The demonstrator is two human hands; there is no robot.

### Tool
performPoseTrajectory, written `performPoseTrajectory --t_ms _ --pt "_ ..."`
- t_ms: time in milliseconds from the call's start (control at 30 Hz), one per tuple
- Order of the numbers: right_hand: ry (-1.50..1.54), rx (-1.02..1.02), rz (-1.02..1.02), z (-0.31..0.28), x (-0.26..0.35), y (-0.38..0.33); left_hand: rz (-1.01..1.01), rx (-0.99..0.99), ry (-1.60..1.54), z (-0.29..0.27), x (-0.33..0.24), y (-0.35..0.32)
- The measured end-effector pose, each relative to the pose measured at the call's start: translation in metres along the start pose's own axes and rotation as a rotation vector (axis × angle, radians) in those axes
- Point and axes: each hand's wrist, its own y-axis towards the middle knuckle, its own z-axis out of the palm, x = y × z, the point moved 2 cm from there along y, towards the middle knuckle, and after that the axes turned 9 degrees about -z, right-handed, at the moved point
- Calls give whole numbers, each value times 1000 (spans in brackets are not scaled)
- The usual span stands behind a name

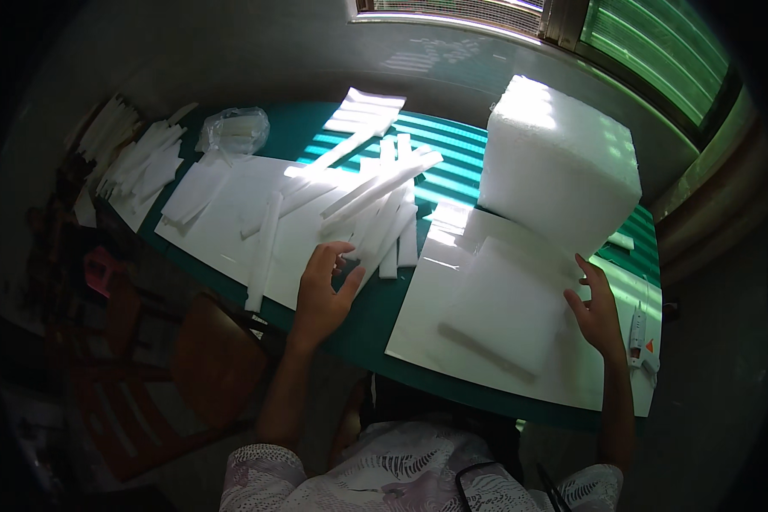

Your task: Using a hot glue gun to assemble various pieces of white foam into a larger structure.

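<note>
My left hand hovers by the near ends of a pile of white foam strips. Its fingers are curved, with a gap between them and the thumb, and it holds nothing. On the right, my right hand is open beside the right edge of a square white foam slab. Thumb and fingers are apart with nothing between them; whether a fingertip touches the slab I cannot tell. The slab lies on a white board, its thick near edge in shadow.
Behind the slab stands a large white foam block. A glue gun lies at the green table's right edge. Foam sheets, a clear plastic bag and more strips are on the left. A wooden chair stands below.
</note>
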Motion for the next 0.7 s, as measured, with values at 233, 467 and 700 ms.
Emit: performPoseTrajectory --t_ms 233,467,700 --pt "-154 8 -81 12 40 -27 223 -84 508 27 -22 32" --pt "-214 289 -218 33 45 -57 191 -110 561 21 -3 51" --pt "-111 306 -218 31 44 -57 166 -230 482 -39 1 62"
